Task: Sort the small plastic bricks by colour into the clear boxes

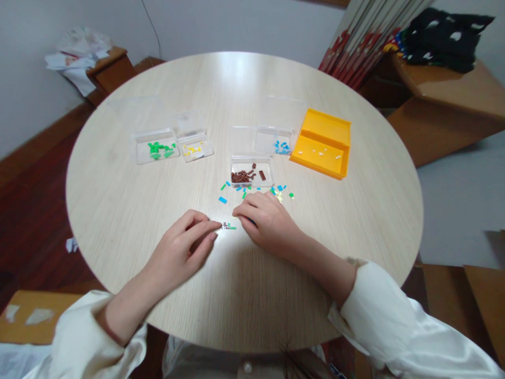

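Observation:
A small flat assembly of building bricks (pixel 229 227), green and dark with pale spots, lies on the table between my hands. The index fingertip of my left hand (pixel 183 245) touches its left end, while the thumb stays apart below. Just up and right of the assembly, my right hand (pixel 266 218) has its fingers closed in a pinch. A tiny pale yellow piece shows at those fingertips, mostly hidden. Loose blue bricks (pixel 223 200), green bricks (pixel 291 195) and pale yellow bricks (pixel 279 196) lie scattered beyond my right hand, which covers some of them.
Behind the loose bricks stands a clear box (pixel 272 179) with brown bricks. Farther left are clear boxes of green pieces (pixel 158 149) and yellow pieces (pixel 193 150). Blue pieces (pixel 282 146) lie in another clear box beside an open orange case (pixel 321 163) on the round table (pixel 221 300).

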A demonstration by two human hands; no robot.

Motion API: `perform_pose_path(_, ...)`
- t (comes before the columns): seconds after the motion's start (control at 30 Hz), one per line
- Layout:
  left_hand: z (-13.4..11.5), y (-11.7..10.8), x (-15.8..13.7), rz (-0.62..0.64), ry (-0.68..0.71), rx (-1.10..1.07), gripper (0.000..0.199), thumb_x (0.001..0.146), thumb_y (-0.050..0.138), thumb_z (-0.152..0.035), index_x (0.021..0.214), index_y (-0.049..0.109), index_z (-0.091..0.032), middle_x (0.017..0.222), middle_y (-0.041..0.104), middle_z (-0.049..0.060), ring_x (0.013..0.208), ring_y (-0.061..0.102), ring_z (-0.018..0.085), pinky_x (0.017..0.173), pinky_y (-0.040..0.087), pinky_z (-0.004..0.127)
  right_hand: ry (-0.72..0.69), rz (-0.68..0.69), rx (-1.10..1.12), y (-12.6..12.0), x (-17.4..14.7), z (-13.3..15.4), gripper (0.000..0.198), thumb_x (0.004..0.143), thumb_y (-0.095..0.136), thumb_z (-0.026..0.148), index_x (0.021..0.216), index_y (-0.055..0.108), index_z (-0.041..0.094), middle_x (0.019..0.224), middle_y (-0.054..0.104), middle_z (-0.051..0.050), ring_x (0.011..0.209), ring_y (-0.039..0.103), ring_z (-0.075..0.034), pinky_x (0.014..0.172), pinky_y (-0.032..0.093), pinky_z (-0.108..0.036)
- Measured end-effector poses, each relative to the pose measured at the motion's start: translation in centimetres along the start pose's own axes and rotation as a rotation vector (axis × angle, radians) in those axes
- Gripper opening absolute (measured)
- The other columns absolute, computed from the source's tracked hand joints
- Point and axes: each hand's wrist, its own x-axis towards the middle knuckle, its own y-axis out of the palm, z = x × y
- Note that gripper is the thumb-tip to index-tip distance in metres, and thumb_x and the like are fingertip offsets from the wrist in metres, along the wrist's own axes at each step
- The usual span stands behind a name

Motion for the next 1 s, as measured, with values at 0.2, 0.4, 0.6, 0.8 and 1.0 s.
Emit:
perform_pose_path(0.2, 0.02, -0.03, 0.03, -0.008, 0.010, -0.005, 0.019, 0.089, 0.050, -0.019, 0.098, 0.066, -0.017, 0.088, 0.057, 0.005, 0.073, 0.056, 0.011, 0.063, 0.048, 0.023, 0.023, -0.053, -0.031, -0.08, -0.04, 0.36, 0.019, 0.091, 0.047, 0.020, 0.087, 0.065, 0.015, 0.084, 0.064, -0.008, 0.080, 0.050, -0.020, 0.072, 0.028, -0.032)
perform_pose_path(0.4, 0.13, 0.10, -0.01, -0.014, 0.025, -0.011, 0.019, 0.089, 0.050, -0.019, 0.098, 0.066, -0.016, 0.087, 0.056, 0.004, 0.072, 0.055, 0.011, 0.063, 0.048, 0.023, -0.011, -0.059, -0.069, 0.11, -0.13, 0.23, 0.016, 0.089, 0.051, 0.021, 0.084, 0.065, 0.015, 0.082, 0.064, -0.007, 0.077, 0.050, -0.019, 0.070, 0.027, -0.032)
perform_pose_path(0.6, 0.25, 0.33, -0.08, -0.015, 0.023, -0.017, 0.019, 0.089, 0.051, -0.019, 0.100, 0.066, -0.016, 0.088, 0.057, 0.004, 0.072, 0.056, 0.011, 0.064, 0.048, 0.023, -0.010, -0.070, -0.041, 0.10, -0.18, 0.27, 0.021, 0.089, 0.045, 0.012, 0.091, 0.065, 0.016, 0.085, 0.065, -0.007, 0.081, 0.052, -0.019, 0.071, 0.029, -0.031)
perform_pose_path(0.8, 0.33, 0.34, -0.01, -0.023, 0.031, -0.015, 0.019, 0.088, 0.051, -0.019, 0.099, 0.066, -0.015, 0.087, 0.058, 0.004, 0.073, 0.056, 0.012, 0.063, 0.048, 0.023, 0.025, -0.113, -0.065, -0.03, -0.33, 0.49, 0.017, 0.089, 0.055, 0.028, 0.086, 0.065, 0.015, 0.083, 0.065, -0.007, 0.080, 0.052, -0.020, 0.071, 0.027, -0.032)
perform_pose_path(1.0, 0.46, 0.50, 0.09, -0.027, 0.025, 0.001, 0.016, 0.088, 0.054, -0.022, 0.098, 0.066, -0.016, 0.086, 0.058, 0.003, 0.075, 0.057, 0.012, 0.066, 0.048, 0.024, 0.039, -0.097, -0.085, 0.23, -0.25, 0.62, 0.014, 0.088, 0.055, 0.024, 0.085, 0.066, 0.015, 0.082, 0.065, -0.008, 0.081, 0.053, -0.020, 0.071, 0.027, -0.032)
